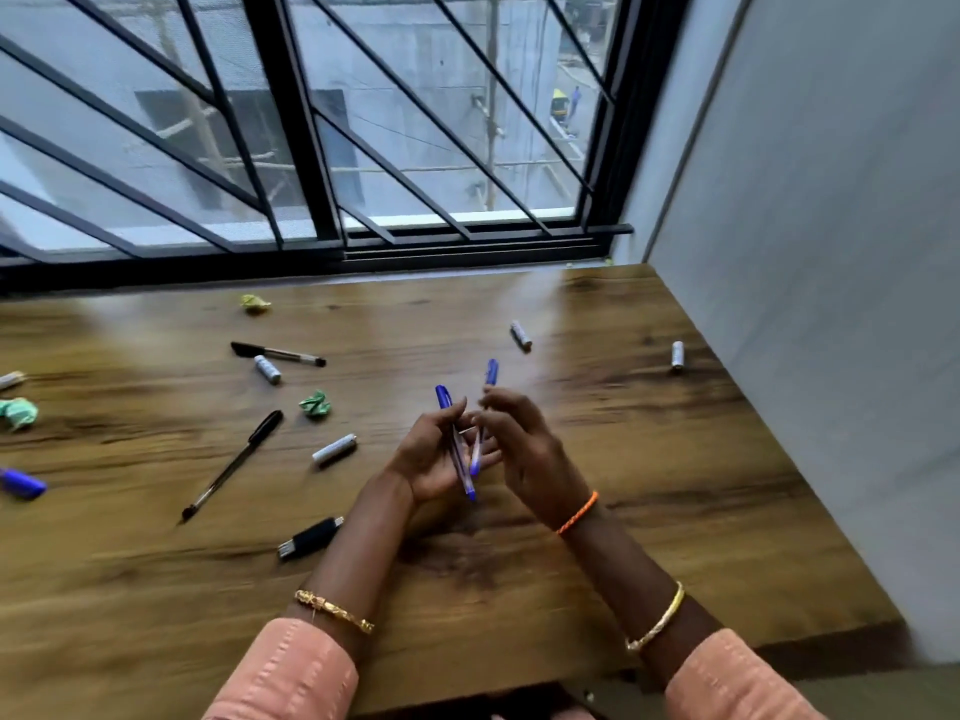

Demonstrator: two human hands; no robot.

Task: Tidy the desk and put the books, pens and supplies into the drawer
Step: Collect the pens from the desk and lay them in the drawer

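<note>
Window (363,122) with black bars fills the twelve o'clock side; grey wall (831,252) closes the three o'clock side, so the desk sits in a corner. The desk (649,459), wood-grain, carries everything, and its clutter lies mostly from nine to twelve o'clock, loose and unsorted. No drawer and no books in view. Both hands are raised above the desk near centre, close together. Left hand (434,454) is palm up, fingers curled round one blue pen (453,439) that crosses the palm, cap end toward twelve o'clock. Right hand (524,449) pinches a second blue pen (484,415) with its lower end over the left palm; likely the pens are being gathered into one hand so the other stays free for more pickups. Whether the two pens touch, cannot tell. Out on the desk: a black pen (232,465) at nine o'clock from the hands, another black pen (278,353) at ten o'clock, a black plug-like piece (310,537) at eight o'clock. Four batteries lie scattered: one (335,449) just left of the hands, one (267,369) by the far pen, one (520,335) at twelve o'clock, one (677,355) at two o'clock near the wall. Crumpled paper scraps: green (315,404), green (18,413) at the left edge, yellow (255,303) by the window. A blue object (21,483) at the left edge is too cut off to name.
</note>
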